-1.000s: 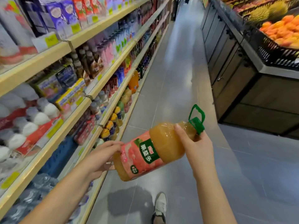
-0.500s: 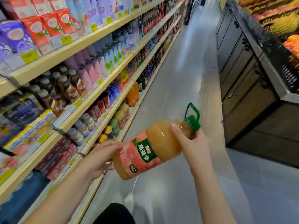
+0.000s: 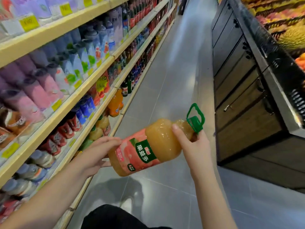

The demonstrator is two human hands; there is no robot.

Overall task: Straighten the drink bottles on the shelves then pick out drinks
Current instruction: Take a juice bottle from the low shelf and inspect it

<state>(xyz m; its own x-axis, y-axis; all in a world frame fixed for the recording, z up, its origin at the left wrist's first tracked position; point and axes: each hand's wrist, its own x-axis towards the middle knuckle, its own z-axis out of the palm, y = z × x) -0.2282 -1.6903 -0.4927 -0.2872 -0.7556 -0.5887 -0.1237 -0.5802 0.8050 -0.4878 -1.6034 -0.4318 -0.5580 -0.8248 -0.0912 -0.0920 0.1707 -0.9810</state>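
A large juice bottle (image 3: 155,146) with a pink and green label and a green handled cap lies tilted in the air over the aisle, cap end up to the right. My right hand (image 3: 193,146) grips its neck just below the cap. My left hand (image 3: 97,151) cups the bottle's base, fingers curved over the bottom edge. Wooden shelves (image 3: 92,90) on the left carry rows of drink bottles; similar juice bottles (image 3: 100,128) stand on the lowest shelf just beyond my left hand.
An orange soda bottle (image 3: 115,103) stands out at the lower shelf's edge. A dark produce counter (image 3: 247,100) with fruit on top lines the right side. Grey tiled aisle floor (image 3: 178,76) runs between them. My dark-clothed knee (image 3: 115,217) shows at the bottom.
The view has moved forward along the shelves and swung up. The bottle and both hands keep the same hold, now slightly higher in view.
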